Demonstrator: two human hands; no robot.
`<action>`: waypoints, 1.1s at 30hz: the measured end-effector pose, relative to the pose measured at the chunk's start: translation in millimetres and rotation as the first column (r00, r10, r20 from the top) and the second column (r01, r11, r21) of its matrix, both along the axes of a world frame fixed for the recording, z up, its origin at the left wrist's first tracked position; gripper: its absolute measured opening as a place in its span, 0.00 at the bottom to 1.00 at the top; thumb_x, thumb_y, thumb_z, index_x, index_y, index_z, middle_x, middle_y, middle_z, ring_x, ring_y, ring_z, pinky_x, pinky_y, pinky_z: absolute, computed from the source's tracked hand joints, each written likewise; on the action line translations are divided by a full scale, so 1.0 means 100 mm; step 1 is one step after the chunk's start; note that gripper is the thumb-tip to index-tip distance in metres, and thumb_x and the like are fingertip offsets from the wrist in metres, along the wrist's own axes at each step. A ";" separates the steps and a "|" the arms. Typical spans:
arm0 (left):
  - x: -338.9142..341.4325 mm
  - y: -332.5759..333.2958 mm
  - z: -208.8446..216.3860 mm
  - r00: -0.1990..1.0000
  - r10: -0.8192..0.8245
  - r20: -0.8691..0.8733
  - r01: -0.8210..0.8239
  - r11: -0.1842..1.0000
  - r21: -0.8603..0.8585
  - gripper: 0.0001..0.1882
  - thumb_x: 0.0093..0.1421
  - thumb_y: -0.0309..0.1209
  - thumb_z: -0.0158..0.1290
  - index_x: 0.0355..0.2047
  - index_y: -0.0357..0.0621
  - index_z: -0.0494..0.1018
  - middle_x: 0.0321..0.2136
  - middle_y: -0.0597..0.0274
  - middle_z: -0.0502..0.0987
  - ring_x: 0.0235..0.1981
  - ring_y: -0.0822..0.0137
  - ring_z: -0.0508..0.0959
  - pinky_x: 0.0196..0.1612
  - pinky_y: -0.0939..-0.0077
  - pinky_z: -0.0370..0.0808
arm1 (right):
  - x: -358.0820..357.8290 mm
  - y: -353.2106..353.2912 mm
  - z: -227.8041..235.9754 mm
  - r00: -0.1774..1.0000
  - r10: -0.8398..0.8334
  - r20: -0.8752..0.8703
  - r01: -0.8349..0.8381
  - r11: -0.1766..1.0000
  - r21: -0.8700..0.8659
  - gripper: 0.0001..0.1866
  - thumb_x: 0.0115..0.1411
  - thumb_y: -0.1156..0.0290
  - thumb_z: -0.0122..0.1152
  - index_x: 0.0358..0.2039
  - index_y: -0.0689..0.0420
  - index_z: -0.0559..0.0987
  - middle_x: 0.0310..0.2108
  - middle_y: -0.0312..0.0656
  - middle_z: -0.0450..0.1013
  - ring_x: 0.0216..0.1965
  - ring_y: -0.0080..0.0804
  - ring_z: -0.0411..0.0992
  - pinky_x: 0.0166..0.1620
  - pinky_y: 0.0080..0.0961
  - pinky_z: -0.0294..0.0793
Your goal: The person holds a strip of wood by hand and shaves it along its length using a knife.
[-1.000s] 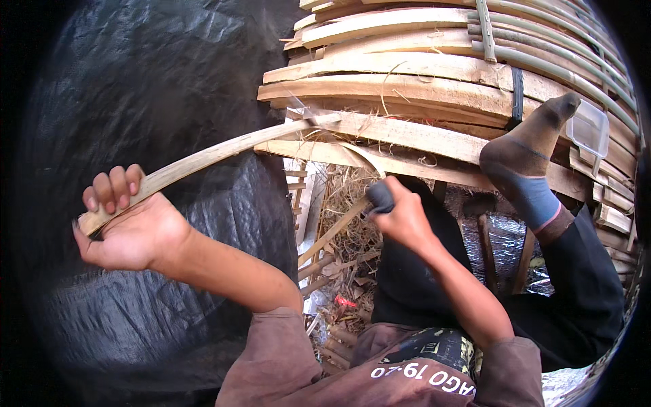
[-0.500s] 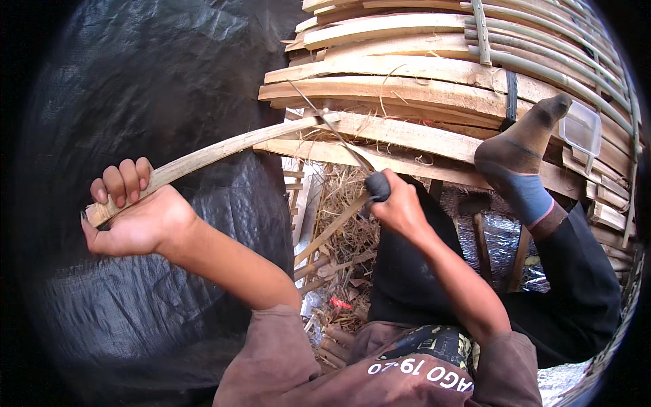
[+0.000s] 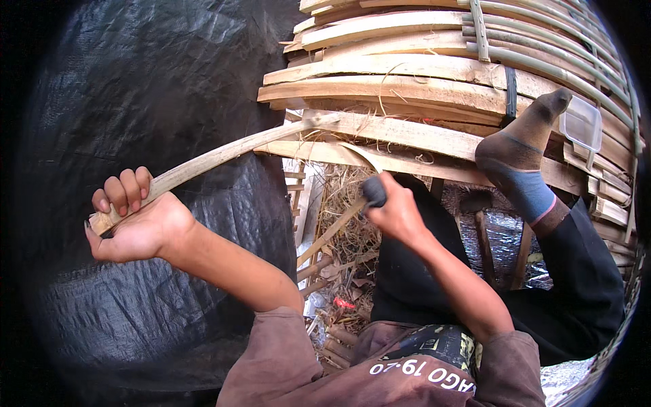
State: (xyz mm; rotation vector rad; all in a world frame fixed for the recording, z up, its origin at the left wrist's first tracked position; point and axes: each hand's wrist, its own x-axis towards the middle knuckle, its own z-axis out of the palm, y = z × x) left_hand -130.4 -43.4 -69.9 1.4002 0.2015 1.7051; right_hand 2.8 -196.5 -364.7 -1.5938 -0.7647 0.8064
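My left hand (image 3: 146, 224) is closed around the near-left end of a long, pale split-bamboo or wooden strip (image 3: 227, 153). The strip slants up to the right, its far end lying over the edge of the wooden slats (image 3: 420, 132). My right hand (image 3: 399, 211) grips the dark wrapped handle of a knife (image 3: 373, 192), below and to the right of that far end. The blade is hard to make out now; the earlier frame shows it as long and thin. A curved pale sliver (image 3: 359, 154) shows just above the handle.
Black plastic sheeting (image 3: 149, 88) covers the left side. Shavings and dry fibres (image 3: 352, 230) lie below the slats. My socked foot (image 3: 519, 146) rests on the slats, beside a clear plastic container (image 3: 582, 125). Greenish poles (image 3: 542, 61) run along the far right.
My right hand has shifted slightly with the knife, and the blade that crossed the strip's far end no longer shows there. My left hand and the strip have barely moved.
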 end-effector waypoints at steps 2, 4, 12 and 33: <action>0.00 0.04 -0.02 1.000 0.007 -0.012 -0.007 1.000 0.004 0.17 0.59 0.47 0.40 0.21 0.51 0.57 0.14 0.68 0.53 0.16 0.73 0.51 0.24 0.73 0.51 | 0.14 -0.05 -0.12 0.999 -0.010 0.036 0.017 0.980 -0.200 0.22 0.50 0.66 0.68 0.44 0.56 0.72 0.30 0.63 0.77 0.38 0.66 0.76 0.40 0.53 0.76; -0.04 -0.05 0.02 0.999 0.032 0.004 -0.032 0.999 0.035 0.18 0.60 0.48 0.40 0.21 0.50 0.58 0.14 0.68 0.54 0.16 0.72 0.52 0.24 0.74 0.53 | 0.12 -0.09 -0.06 0.999 0.027 0.032 -0.020 0.981 -0.192 0.22 0.51 0.66 0.68 0.44 0.57 0.72 0.30 0.63 0.77 0.38 0.66 0.76 0.40 0.53 0.76; 0.06 0.04 -0.01 0.994 0.105 0.033 -0.106 0.994 0.032 0.19 0.64 0.49 0.38 0.22 0.50 0.59 0.17 0.67 0.57 0.18 0.71 0.56 0.27 0.72 0.57 | -0.11 -0.29 0.59 0.979 0.198 0.046 -0.203 0.969 0.144 0.25 0.48 0.70 0.67 0.48 0.55 0.71 0.28 0.60 0.77 0.35 0.65 0.76 0.39 0.53 0.76; -0.10 0.08 -0.05 0.982 0.188 0.033 -0.189 0.982 0.005 0.30 0.74 0.54 0.24 0.25 0.48 0.61 0.23 0.63 0.64 0.25 0.66 0.64 0.32 0.68 0.66 | -0.10 -0.19 -0.13 0.997 0.035 -0.067 -0.035 0.999 -0.013 0.21 0.48 0.70 0.68 0.44 0.55 0.73 0.29 0.58 0.78 0.35 0.62 0.78 0.37 0.51 0.76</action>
